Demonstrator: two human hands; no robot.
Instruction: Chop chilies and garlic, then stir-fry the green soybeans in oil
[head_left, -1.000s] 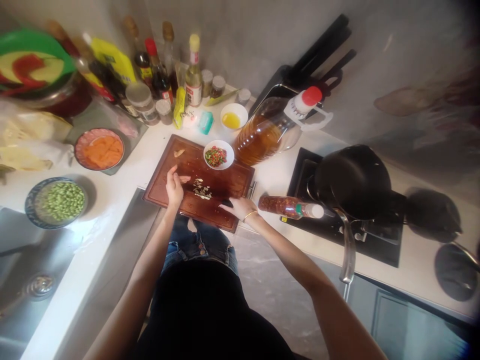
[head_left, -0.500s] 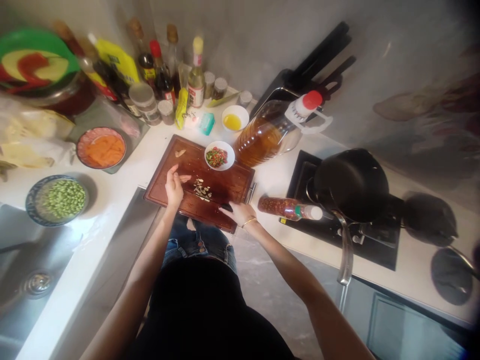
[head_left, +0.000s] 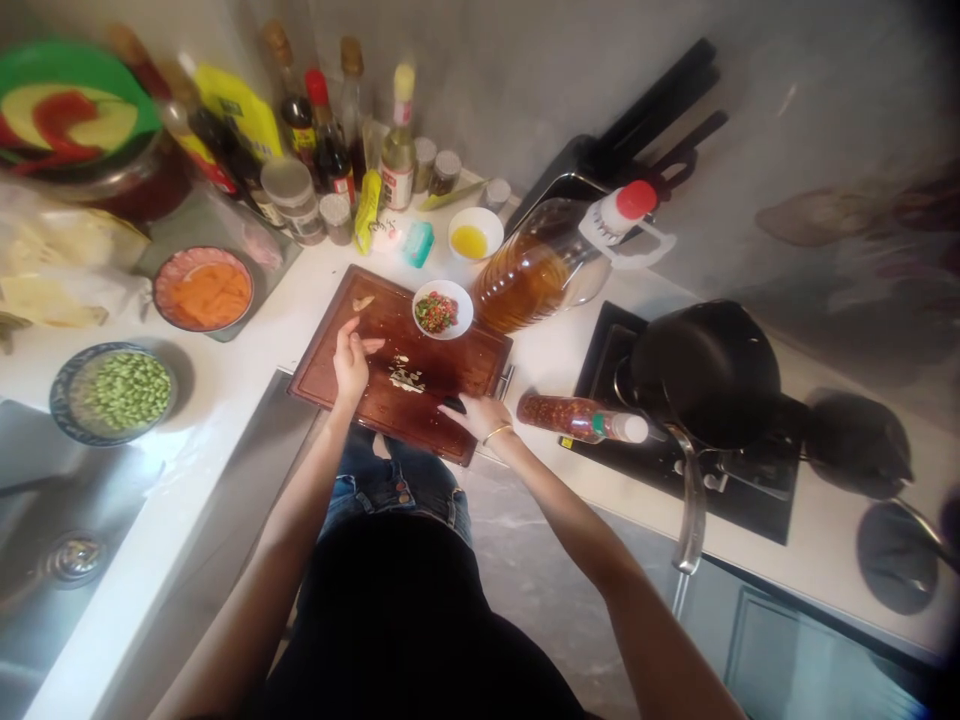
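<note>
A person in a black top and blue jeans, seen from the head downward, works at a white kitchen counter with both bare hands over a reddish-brown wooden cutting board [head_left: 480, 362]. The two hands are apart. The left hand [head_left: 350, 362], over the board's left part, is empty, its fingers loosely spread and its thumb pointing right; whether it touches the wood I cannot tell. The right hand [head_left: 480, 417], a thin gold bracelet [head_left: 497, 433] at its wrist, is closed around a black-handled knife [head_left: 454, 404] near the board's right edge (the blade is too dark to make out clearly).

Between the hands, near the board's middle, lie chopped pale pieces [head_left: 407, 376], apparently garlic. Toward the board's far edge stands a white bowl [head_left: 465, 313] of chopped red and green chillies [head_left: 436, 313]; a small tan piece [head_left: 364, 302] lies near the far left corner.

Just beyond the board is a large red-capped oil jug [head_left: 525, 275]. Right of the board is a white-capped bottle of reddish flakes [head_left: 555, 412], then a black pan [head_left: 705, 375] on the cooktop. To the left are a dish of orange slices [head_left: 206, 295] and a patterned bowl [head_left: 67, 405] of green beans [head_left: 131, 392].
</note>
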